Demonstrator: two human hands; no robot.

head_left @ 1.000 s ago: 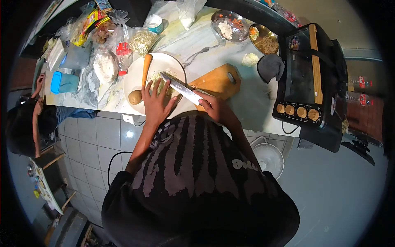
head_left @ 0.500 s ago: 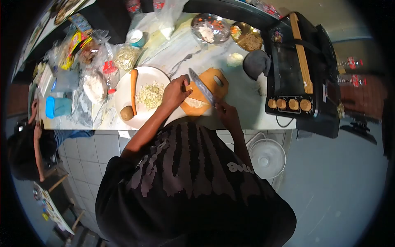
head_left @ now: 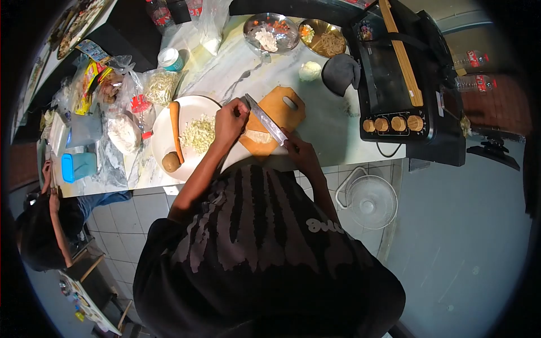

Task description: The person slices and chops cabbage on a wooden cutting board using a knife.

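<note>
My right hand (head_left: 298, 149) grips the handle of a kitchen knife (head_left: 265, 119), its blade slanting up and left across the wooden cutting board (head_left: 287, 115). My left hand (head_left: 230, 121) is at the board's left edge near the knife tip, fingers curled together; what they hold, if anything, is hidden. Pale chopped bits (head_left: 258, 137) lie on the board, below the blade. Left of my left hand sits a white plate (head_left: 163, 129) with a heap of pale diced pieces (head_left: 198, 134), a long carrot (head_left: 175, 127) and a round brown potato-like item (head_left: 171, 162).
A black oven (head_left: 389, 73) stands right, beside a dark cloth-like item (head_left: 341, 74). Metal plates (head_left: 271, 48) of chopped food are at the back. Plastic bags (head_left: 124, 132) and a blue-lidded container (head_left: 81, 167) crowd the left. Another person (head_left: 45, 231) is far left.
The camera view has shifted slightly. My left hand has lifted a little off the board's middle toward its left edge, and the knife stays in my right hand over the board.
</note>
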